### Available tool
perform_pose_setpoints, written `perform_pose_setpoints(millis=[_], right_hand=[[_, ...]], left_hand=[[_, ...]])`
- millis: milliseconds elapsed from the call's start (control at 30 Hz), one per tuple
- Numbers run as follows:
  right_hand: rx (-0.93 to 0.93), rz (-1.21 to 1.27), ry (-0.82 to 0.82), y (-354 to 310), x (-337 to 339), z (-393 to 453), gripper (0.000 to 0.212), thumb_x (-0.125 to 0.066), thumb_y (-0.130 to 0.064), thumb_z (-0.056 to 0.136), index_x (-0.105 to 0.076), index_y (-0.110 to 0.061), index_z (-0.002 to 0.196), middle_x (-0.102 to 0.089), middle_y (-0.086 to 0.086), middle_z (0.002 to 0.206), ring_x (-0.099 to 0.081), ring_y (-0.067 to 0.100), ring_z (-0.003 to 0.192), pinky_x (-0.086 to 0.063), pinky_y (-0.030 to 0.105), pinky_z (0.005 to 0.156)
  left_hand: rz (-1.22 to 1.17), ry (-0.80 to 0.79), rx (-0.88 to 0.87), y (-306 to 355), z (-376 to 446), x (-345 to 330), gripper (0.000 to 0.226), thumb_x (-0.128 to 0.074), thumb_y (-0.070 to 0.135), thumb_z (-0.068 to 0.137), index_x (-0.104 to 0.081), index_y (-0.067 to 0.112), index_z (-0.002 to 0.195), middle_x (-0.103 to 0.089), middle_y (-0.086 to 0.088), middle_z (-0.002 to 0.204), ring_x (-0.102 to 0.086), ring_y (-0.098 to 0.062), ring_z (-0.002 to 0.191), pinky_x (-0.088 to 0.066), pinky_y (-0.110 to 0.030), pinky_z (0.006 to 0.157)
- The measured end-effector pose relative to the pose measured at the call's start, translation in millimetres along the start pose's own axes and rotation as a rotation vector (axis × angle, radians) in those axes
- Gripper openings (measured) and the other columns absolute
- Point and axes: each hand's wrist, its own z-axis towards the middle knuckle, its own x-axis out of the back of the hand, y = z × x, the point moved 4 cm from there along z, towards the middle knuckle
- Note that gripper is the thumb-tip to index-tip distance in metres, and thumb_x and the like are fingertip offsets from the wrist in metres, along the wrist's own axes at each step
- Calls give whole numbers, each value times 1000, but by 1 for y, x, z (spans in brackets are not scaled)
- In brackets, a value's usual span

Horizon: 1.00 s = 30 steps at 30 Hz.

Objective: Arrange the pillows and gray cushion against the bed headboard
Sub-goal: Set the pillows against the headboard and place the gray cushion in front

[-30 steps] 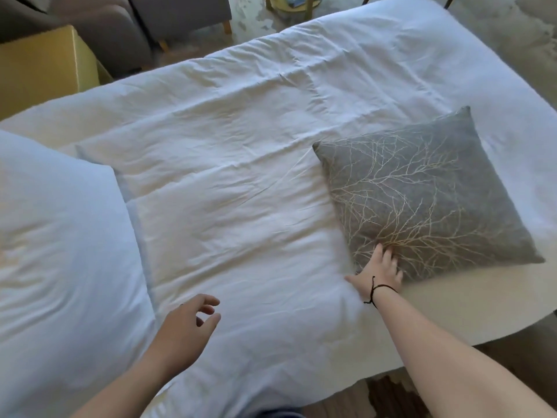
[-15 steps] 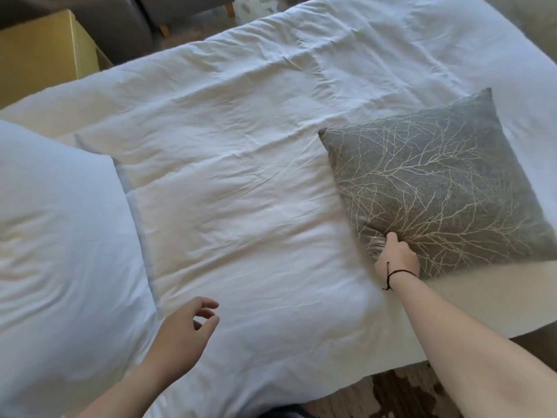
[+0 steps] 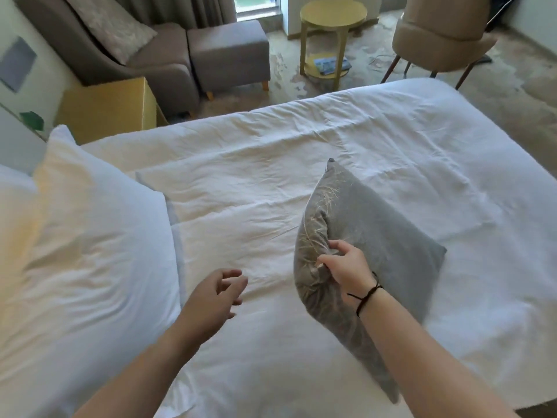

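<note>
The gray cushion (image 3: 388, 236) stands tilted on its edge above the white duvet (image 3: 301, 164), its branch-patterned face turned left and its plain back toward me. My right hand (image 3: 346, 263) grips its near edge, with a black cord on the wrist. To the left of the cushion, my left hand (image 3: 214, 294) hovers over the duvet with fingers loosely spread and nothing in it. A large white pillow (image 3: 84, 242) lies at the left side of the bed. Only a grey strip of what may be the headboard (image 3: 15, 146) shows at the far left.
Beyond the bed stand a yellow nightstand (image 3: 111, 107), a grey lounge chair (image 3: 120, 46) with a footstool (image 3: 229, 52), a round yellow side table (image 3: 328, 40) and a beige chair (image 3: 437, 34). The bed's near right edge (image 3: 470, 399) meets the floor.
My right hand closed on the cushion's near edge and lifted it from lying flat to standing tilted, patterned face turned left. The view rose, showing the room. The left hand stayed hovering.
</note>
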Motion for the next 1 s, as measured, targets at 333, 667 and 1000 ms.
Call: perform_pose_setpoints(millis=[333, 667, 1000], right_hand=[[99, 129, -714, -17, -153, -178, 43, -77, -3, 72, -60, -13, 110, -75, 15, 95, -73, 27, 88, -58, 34, 77], [1016, -1092, -556, -107, -158, -111, 70, -76, -61, 58, -47, -44, 120, -52, -15, 115, -49, 13, 113, -45, 29, 92], [1285, -1890, -676, -113, -213, -70, 20, -63, -26, 81, -56, -33, 99, -64, -12, 96, -59, 16, 108, -10, 54, 119]], left_hand=[[166, 101, -162, 53, -44, 91, 62, -79, 57, 57, -53, 48, 112, -66, 37, 91, -64, 16, 82, -49, -19, 74], [367, 6, -70, 3, -76, 110, 75, -80, 49, 63, -47, 46, 130, -62, 27, 113, -60, 8, 99, -46, -19, 86], [507, 151, 120, -36, -101, 130, 71, -68, 63, 45, -57, 37, 109, -68, 15, 100, -64, -10, 94, -53, -34, 85]])
